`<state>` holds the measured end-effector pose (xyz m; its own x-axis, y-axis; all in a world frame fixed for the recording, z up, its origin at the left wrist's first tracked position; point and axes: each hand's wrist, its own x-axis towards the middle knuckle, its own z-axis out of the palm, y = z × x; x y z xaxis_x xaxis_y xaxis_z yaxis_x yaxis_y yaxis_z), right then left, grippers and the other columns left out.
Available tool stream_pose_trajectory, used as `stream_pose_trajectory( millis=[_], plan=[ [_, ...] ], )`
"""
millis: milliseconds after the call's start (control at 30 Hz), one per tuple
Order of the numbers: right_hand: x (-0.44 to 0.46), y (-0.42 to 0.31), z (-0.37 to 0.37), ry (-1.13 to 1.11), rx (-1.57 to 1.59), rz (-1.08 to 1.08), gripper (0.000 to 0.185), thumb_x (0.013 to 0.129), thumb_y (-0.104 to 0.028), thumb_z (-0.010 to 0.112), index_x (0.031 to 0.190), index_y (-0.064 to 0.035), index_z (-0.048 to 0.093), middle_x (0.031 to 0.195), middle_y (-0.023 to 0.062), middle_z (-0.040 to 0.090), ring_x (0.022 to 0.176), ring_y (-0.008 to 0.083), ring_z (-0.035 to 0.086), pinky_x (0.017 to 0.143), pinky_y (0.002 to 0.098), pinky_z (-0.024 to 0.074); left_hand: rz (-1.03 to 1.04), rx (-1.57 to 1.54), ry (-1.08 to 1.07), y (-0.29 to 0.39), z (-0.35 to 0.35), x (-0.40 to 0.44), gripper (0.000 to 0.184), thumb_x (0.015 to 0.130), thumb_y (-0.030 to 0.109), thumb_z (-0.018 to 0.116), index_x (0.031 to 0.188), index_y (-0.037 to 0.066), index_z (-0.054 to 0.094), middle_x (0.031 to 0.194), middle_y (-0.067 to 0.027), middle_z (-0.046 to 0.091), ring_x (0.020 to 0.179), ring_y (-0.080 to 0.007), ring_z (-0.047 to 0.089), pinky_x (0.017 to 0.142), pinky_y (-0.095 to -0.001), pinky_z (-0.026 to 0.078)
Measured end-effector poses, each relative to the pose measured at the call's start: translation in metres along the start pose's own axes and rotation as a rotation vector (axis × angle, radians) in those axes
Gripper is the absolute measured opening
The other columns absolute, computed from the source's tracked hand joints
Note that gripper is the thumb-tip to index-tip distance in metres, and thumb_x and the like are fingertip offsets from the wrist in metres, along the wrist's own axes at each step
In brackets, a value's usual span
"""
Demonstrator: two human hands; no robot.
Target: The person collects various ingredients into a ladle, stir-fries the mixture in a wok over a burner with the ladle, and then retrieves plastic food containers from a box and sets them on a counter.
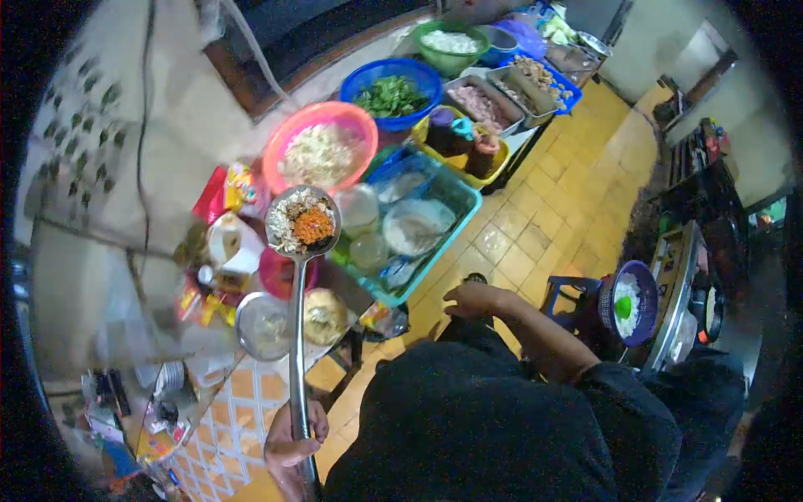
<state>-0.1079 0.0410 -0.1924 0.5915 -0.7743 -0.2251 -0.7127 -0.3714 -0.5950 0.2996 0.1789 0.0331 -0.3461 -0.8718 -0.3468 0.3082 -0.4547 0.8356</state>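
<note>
My left hand (294, 443) is closed round the long metal handle of a ladle (299, 351). The ladle's round bowl holds pale shreds, a crumbly orange-red seasoning (314, 225) and something dark beneath. It hangs over the table, in front of a pink basin (360, 125) of pale shredded food and above a small red bowl (288, 272). My right hand (475, 299) hangs over the tiled floor with its fingers loosely stretched and nothing visible in it. A teal crate (477, 201) with bagged white food and tubs stands between the two hands.
Farther along the table are a blue basin (435, 75) of green leaves, a green basin (481, 50), metal trays (514, 125) of meat and a yellow tray (502, 163) with jars. A strainer (251, 326) sits nearby. At right, a purple basket (651, 309) holds rice beside a stool (569, 293).
</note>
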Motion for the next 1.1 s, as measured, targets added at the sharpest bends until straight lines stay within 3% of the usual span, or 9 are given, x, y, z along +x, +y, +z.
stream_pose_trajectory(
  millis=[233,267,333,500,633,733,800,1033,1100],
  plan=[
    [-0.048,0.19,-0.135,-0.225,-0.085,0.24,0.033,0.086,-0.033,0.056,0.096,-0.0031,0.067,0.092,0.0199,0.066,0.086,0.0395,0.062,0.075,0.0444,0.0492,-0.021,-0.008,-0.237,-0.004,0.125,0.199,0.045,0.062,0.017,0.075,0.092,0.005,0.044,0.076,-0.0087,0.047,0.062,-0.0169,0.046,0.057,-0.0296,0.038],
    [-0.077,0.206,-0.16,-0.147,-0.079,0.455,0.035,0.085,-0.033,0.058,0.101,-0.0024,0.066,0.094,0.02,0.066,0.086,0.0396,0.062,0.076,0.0452,0.0493,0.008,-0.083,-0.247,-0.003,0.158,0.231,0.045,0.064,0.019,0.075,0.093,0.005,0.044,0.077,-0.0087,0.048,0.062,-0.0171,0.047,0.059,-0.0303,0.039],
    [-0.124,0.286,-0.179,0.001,-0.128,0.32,0.033,0.083,-0.034,0.061,0.096,-0.0034,0.066,0.09,0.0187,0.067,0.086,0.0384,0.063,0.074,0.0457,0.0512,0.026,-0.129,-0.321,-0.004,0.195,0.29,0.047,0.064,0.019,0.075,0.096,0.004,0.045,0.077,-0.0083,0.048,0.063,-0.0172,0.047,0.062,-0.0314,0.04],
    [-0.168,0.377,-0.309,0.319,0.082,0.612,0.026,0.082,-0.026,0.062,0.089,-0.0003,0.064,0.084,0.0208,0.066,0.073,0.0372,0.063,0.067,0.0423,0.0508,-0.081,-0.135,-0.498,0.011,0.269,0.414,0.043,0.066,0.017,0.072,0.096,0.005,0.043,0.08,-0.0087,0.048,0.066,-0.016,0.047,0.063,-0.031,0.04],
    [-0.121,0.442,-0.395,0.512,-0.001,0.623,0.02,0.081,-0.02,0.061,0.088,-0.001,0.065,0.083,0.0201,0.066,0.071,0.036,0.063,0.067,0.0401,0.0515,-0.165,-0.129,-0.505,0.017,0.306,0.494,0.043,0.067,0.015,0.071,0.097,0.006,0.042,0.082,-0.0082,0.047,0.068,-0.0148,0.046,0.064,-0.0291,0.039],
    [-0.071,0.497,-0.432,0.732,0.365,0.55,0.02,0.08,-0.019,0.062,0.087,-0.0014,0.066,0.086,0.0198,0.067,0.073,0.0344,0.065,0.069,0.0389,0.0524,-0.158,-0.111,-0.497,0.019,0.337,0.559,0.043,0.067,0.015,0.07,0.098,0.007,0.042,0.081,-0.008,0.047,0.068,-0.0144,0.045,0.064,-0.0277,0.039],
    [-0.04,0.537,-0.454,0.671,0.03,0.497,0.017,0.082,-0.019,0.064,0.085,-0.0035,0.069,0.083,0.0153,0.069,0.077,0.026,0.068,0.069,0.0363,0.0531,-0.158,-0.056,-0.519,0.019,0.349,0.603,0.042,0.066,0.012,0.07,0.097,0.007,0.042,0.081,-0.0077,0.047,0.068,-0.0141,0.046,0.063,-0.0265,0.039],
    [0.012,0.686,-0.507,0.472,-0.065,0.631,0.019,0.083,-0.019,0.055,0.084,-0.0042,0.067,0.081,0.0208,0.066,0.076,0.0392,0.064,0.068,0.0462,0.051,-0.171,-0.038,-0.418,0.046,0.424,0.727,0.04,0.069,0.013,0.07,0.094,0.008,0.04,0.081,-0.0077,0.047,0.07,-0.0149,0.048,0.063,-0.0268,0.041],
    [0.019,0.72,-0.526,0.67,-0.031,0.62,0.015,0.081,-0.014,0.052,0.083,-0.0048,0.064,0.084,0.0211,0.065,0.079,0.041,0.062,0.068,0.0492,0.05,-0.168,-0.117,-0.442,0.046,0.437,0.742,0.04,0.068,0.011,0.073,0.094,0.008,0.042,0.079,-0.0078,0.048,0.068,-0.015,0.048,0.062,-0.0271,0.04]
  ],
)
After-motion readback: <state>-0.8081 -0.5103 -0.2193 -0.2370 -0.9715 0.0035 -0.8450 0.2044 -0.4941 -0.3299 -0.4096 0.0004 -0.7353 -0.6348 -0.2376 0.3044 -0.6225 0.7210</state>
